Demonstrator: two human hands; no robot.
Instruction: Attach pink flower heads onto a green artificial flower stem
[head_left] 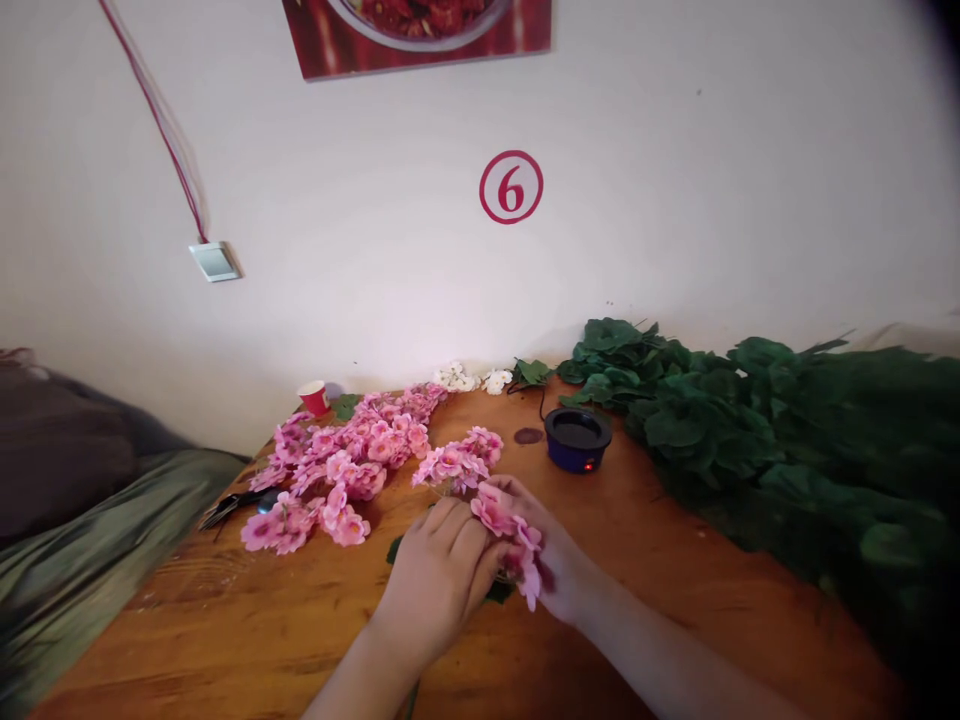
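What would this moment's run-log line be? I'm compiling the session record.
left hand: on pink flower sprig | right hand: holding same sprig | nearby: flower pile, blue pot, leaves

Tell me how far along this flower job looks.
Done: a pile of pink blossoms lies on the table. In hand: left hand and right hand together hold a pink sprig. Left: the heap of green leaves looks untouched.

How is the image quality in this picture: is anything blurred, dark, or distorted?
Head view: soft all over, with the hands and the pink flower sprig they hold slightly blurred; the top right corner is black from vignetting; the green leaves on the right sink into shadow; the wall is brightest near the circled 6; the table edge bends from wide-angle distortion.
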